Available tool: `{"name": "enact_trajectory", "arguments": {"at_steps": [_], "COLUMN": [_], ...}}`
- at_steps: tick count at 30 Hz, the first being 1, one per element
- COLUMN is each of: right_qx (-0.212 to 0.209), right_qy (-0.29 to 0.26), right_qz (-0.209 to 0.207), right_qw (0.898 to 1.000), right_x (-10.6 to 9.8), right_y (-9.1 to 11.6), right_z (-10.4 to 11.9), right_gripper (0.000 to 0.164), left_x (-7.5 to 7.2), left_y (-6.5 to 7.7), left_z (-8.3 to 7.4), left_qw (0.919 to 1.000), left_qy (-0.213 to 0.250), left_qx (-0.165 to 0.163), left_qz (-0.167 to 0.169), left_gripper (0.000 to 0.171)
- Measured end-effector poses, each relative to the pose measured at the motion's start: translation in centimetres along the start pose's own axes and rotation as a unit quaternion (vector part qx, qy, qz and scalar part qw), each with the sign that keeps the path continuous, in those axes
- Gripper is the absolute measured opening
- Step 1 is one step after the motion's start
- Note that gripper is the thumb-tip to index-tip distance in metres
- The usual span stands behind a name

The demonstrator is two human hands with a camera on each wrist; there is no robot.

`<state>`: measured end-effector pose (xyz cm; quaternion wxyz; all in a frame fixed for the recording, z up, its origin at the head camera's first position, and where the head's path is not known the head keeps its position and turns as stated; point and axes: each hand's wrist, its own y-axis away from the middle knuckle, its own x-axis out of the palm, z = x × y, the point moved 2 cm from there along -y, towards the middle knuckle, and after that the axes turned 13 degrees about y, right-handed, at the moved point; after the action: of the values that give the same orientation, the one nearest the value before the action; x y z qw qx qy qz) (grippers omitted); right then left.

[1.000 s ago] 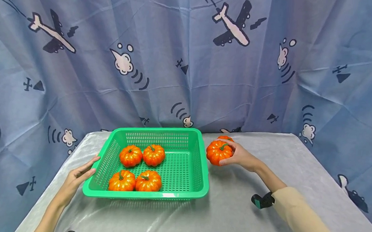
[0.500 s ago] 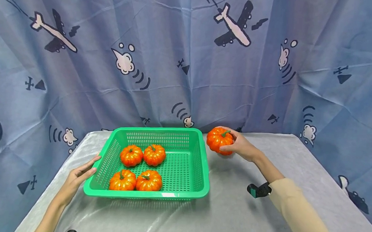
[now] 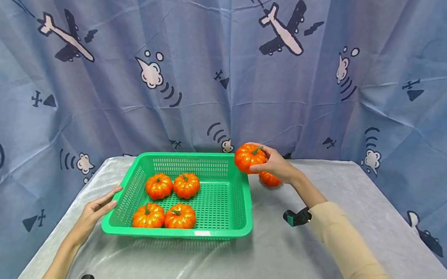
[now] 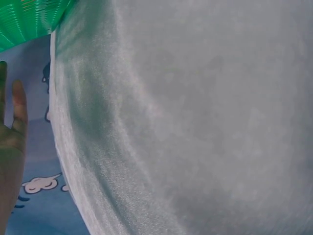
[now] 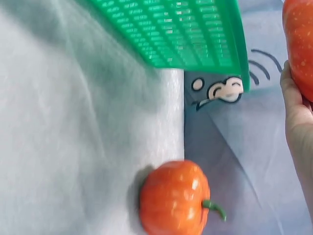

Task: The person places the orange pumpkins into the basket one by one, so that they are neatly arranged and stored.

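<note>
My right hand (image 3: pixel 277 163) grips an orange pumpkin (image 3: pixel 248 158) with a green stem, raised over the right rim of a green plastic basket (image 3: pixel 247 208). In the right wrist view that held pumpkin (image 5: pixel 301 44) is cut off by the frame's edge. Straight fingers of my left hand (image 3: pixel 94 213) touch the basket's left side. Several pumpkins lie in the basket's left half, among them a back-left pumpkin (image 3: pixel 158 186) and a front pumpkin (image 3: pixel 180 216). Another pumpkin (image 3: pixel 270 179) rests on the table below my right hand, partly hidden by it.
A silvery-grey cloth covers the table (image 3: pixel 300 261). Behind it hangs a blue curtain (image 3: pixel 196 70) printed with airplanes and clouds. A black device (image 3: pixel 297 217) is strapped at the right wrist, below the beige sleeve (image 3: pixel 347 243).
My right hand has lifted the pumpkin off the table side and carried it up and left to the basket's rim, uncovering the pumpkin behind. The left hand stays in place.
</note>
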<state>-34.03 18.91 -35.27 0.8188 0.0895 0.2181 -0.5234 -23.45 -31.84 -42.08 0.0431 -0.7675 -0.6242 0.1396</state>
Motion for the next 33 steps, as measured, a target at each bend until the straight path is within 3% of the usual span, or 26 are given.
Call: {"name": "enact_trajectory", "arguments": {"at_steps": [6, 11, 16, 22, 26, 29, 33], "right_qx": [-0.005, -0.035, -0.037, -0.040, -0.023, -0.019, -0.061], "right_qy": [-0.029, -0.065, -0.049, 0.012, 0.087, 0.179, 0.272], "right_qz": [0.011, 0.031, 0.042, 0.075, 0.074, 0.064, 0.070], "right_qw": [1.000, 0.997, 0.997, 0.996, 0.993, 0.982, 0.958], "right_x": [1.8, 3.4, 4.9, 6.3, 6.7, 6.9, 7.3], "right_y": [-1.8, -3.0, -3.8, -4.5, -4.8, -5.1, -5.5], "right_z": [1.0, 1.6, 1.8, 1.9, 1.9, 1.9, 2.1], "right_gripper": [0.070, 0.069, 0.072, 0.076, 0.080, 0.084, 0.083], "left_x": [-0.1, -0.1, -0.1, -0.1, -0.1, 0.0, 0.1], "left_y": [-0.1, -0.2, -0.2, -0.2, -0.3, -0.2, -0.2], "left_z": [0.1, 0.3, 0.4, 0.4, 0.5, 0.5, 0.4], "left_qw": [1.0000, 1.0000, 1.0000, 0.9999, 0.9998, 0.9999, 0.9999], "left_qy": [0.001, 0.003, 0.001, -0.002, -0.004, -0.003, -0.001], "left_qx": [0.002, 0.000, -0.003, -0.011, -0.013, -0.010, -0.005], "left_qz": [-0.004, -0.006, -0.008, -0.011, -0.012, -0.013, -0.013], "left_gripper": [0.044, 0.043, 0.043, 0.044, 0.044, 0.044, 0.044]}}
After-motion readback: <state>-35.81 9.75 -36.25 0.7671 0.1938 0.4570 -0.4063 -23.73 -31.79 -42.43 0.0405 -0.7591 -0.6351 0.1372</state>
